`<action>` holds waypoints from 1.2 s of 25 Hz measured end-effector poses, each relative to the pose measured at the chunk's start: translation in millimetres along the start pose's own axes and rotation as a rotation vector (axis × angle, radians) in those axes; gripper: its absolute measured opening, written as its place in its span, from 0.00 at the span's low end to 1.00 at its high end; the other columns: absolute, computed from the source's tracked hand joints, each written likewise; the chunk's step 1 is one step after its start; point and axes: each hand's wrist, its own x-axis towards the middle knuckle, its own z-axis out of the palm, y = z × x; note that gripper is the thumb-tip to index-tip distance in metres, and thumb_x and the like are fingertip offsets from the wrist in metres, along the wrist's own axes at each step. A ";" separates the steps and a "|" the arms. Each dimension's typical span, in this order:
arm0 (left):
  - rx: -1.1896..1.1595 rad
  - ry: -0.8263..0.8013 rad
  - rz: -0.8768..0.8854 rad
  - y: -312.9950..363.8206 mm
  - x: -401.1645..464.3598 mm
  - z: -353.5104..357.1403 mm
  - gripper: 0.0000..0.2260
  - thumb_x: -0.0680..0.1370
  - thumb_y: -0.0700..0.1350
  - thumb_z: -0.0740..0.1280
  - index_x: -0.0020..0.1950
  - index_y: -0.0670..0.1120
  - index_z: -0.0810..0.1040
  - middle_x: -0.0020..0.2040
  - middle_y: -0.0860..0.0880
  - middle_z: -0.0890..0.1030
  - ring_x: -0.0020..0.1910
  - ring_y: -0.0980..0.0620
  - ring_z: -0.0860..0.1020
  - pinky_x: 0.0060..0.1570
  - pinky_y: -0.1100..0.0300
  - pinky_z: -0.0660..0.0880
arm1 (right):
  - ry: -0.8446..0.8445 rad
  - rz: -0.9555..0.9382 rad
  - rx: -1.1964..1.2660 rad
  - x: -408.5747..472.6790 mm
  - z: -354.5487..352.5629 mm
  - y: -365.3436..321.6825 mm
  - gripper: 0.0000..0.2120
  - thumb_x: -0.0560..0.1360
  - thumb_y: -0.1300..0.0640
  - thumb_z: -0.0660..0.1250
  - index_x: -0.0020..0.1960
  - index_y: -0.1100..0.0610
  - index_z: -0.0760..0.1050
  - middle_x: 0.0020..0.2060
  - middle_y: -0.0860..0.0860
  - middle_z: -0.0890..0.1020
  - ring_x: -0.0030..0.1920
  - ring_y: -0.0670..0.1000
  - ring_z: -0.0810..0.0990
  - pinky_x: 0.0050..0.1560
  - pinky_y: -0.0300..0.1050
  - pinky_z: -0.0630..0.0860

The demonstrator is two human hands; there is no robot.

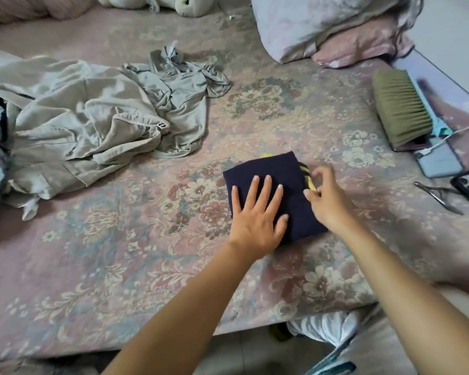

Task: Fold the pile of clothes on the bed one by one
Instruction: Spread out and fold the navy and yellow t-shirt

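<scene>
Head view: left hand [256, 212] spread flat, pressing folded navy garment [276, 190] at bed [119, 266] centre; right hand [325, 197] pinching its yellow-striped edge [309, 182]. Risk: tugging w/o pressure unrolls fold. Unfolded grey clothes [87, 125] beyond, far left.

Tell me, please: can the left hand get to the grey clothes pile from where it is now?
Probably yes. The left hand lies flat on the folded navy garment and holds nothing. Only bare bedspread lies between it and the grey clothes pile, though it looks like a long stretch to the left.
</scene>
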 end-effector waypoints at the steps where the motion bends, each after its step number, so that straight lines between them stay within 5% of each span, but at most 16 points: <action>1: 0.053 -0.058 0.009 3.5 -2.6 6.1 0.27 0.77 0.57 0.51 0.73 0.47 0.68 0.74 0.43 0.65 0.74 0.41 0.61 0.66 0.31 0.57 | 0.011 -0.026 -0.048 -3.4 5.1 9.1 0.08 0.79 0.60 0.60 0.53 0.53 0.60 0.35 0.52 0.71 0.34 0.55 0.72 0.34 0.47 0.65; 5: 0.142 -0.258 -0.048 10.0 4.5 9.6 0.31 0.76 0.60 0.38 0.78 0.53 0.48 0.78 0.44 0.43 0.76 0.43 0.39 0.67 0.30 0.38 | 0.049 -0.085 -0.021 -6.5 17.9 21.5 0.07 0.79 0.60 0.60 0.48 0.58 0.61 0.33 0.48 0.67 0.31 0.50 0.66 0.35 0.48 0.62; 8: 0.171 -0.314 -0.074 14.2 11.4 2.3 0.29 0.78 0.60 0.39 0.78 0.52 0.41 0.77 0.45 0.36 0.75 0.43 0.34 0.66 0.31 0.35 | 0.160 -0.235 -0.239 -4.9 11.8 16.4 0.08 0.78 0.63 0.61 0.57 0.63 0.71 0.50 0.57 0.76 0.50 0.60 0.75 0.49 0.54 0.71; 10: 0.124 -0.324 -0.066 12.6 14.7 0.5 0.30 0.79 0.60 0.41 0.78 0.50 0.41 0.78 0.44 0.38 0.76 0.44 0.36 0.67 0.31 0.37 | 0.118 -0.362 -0.134 -8.2 10.5 0.5 0.16 0.80 0.63 0.58 0.67 0.61 0.70 0.65 0.55 0.73 0.66 0.56 0.70 0.64 0.49 0.67; 12: -0.019 -0.172 -0.062 3.3 5.3 0.4 0.33 0.77 0.61 0.43 0.78 0.43 0.50 0.78 0.42 0.48 0.77 0.44 0.45 0.69 0.32 0.45 | -0.107 -0.380 0.025 -13.7 16.9 1.1 0.21 0.83 0.54 0.53 0.75 0.54 0.60 0.73 0.45 0.60 0.74 0.46 0.55 0.74 0.44 0.53; 15: -0.076 0.064 0.066 -14.3 -27.8 13.6 0.37 0.75 0.63 0.54 0.75 0.39 0.60 0.76 0.38 0.58 0.76 0.43 0.53 0.70 0.34 0.54 | -0.282 -0.470 -0.314 -11.0 26.9 29.2 0.32 0.78 0.35 0.39 0.77 0.50 0.45 0.73 0.40 0.43 0.74 0.42 0.39 0.75 0.44 0.38; 19: 0.010 -0.346 0.003 -13.4 -27.4 3.0 0.51 0.67 0.71 0.64 0.78 0.49 0.40 0.77 0.46 0.36 0.75 0.47 0.33 0.70 0.35 0.48 | -0.314 -0.460 -0.495 5.7 27.3 34.7 0.44 0.67 0.28 0.26 0.77 0.50 0.40 0.74 0.42 0.39 0.75 0.47 0.37 0.75 0.52 0.38; 22: -0.025 -0.341 -0.004 -13.8 -14.4 -0.6 0.49 0.69 0.67 0.67 0.78 0.51 0.41 0.78 0.47 0.37 0.76 0.46 0.35 0.69 0.35 0.56 | -0.235 -0.452 -0.605 -4.7 24.7 21.6 0.41 0.73 0.31 0.30 0.78 0.52 0.49 0.77 0.50 0.49 0.77 0.53 0.48 0.74 0.61 0.47; 25: -0.149 -0.254 0.069 -29.0 -21.2 5.1 0.46 0.69 0.70 0.63 0.78 0.51 0.46 0.78 0.46 0.42 0.76 0.45 0.38 0.70 0.37 0.57 | -0.138 -0.746 -0.839 -22.8 24.7 33.1 0.42 0.77 0.32 0.36 0.72 0.63 0.63 0.71 0.65 0.65 0.71 0.64 0.64 0.70 0.63 0.60; 27: -0.167 -0.297 0.112 -37.3 -23.4 5.9 0.50 0.66 0.71 0.63 0.78 0.50 0.44 0.78 0.45 0.41 0.76 0.46 0.37 0.72 0.39 0.54 | -0.266 -0.845 -0.997 -23.7 18.4 34.6 0.49 0.71 0.26 0.39 0.73 0.65 0.56 0.70 0.69 0.62 0.71 0.66 0.62 0.69 0.64 0.62; 30: -0.134 -0.302 0.115 -37.9 -17.1 1.1 0.50 0.68 0.69 0.65 0.78 0.46 0.44 0.78 0.43 0.42 0.76 0.43 0.38 0.72 0.40 0.55 | -0.398 -0.763 -1.100 -12.1 5.5 21.1 0.54 0.66 0.25 0.54 0.77 0.60 0.43 0.75 0.67 0.48 0.76 0.63 0.48 0.74 0.59 0.49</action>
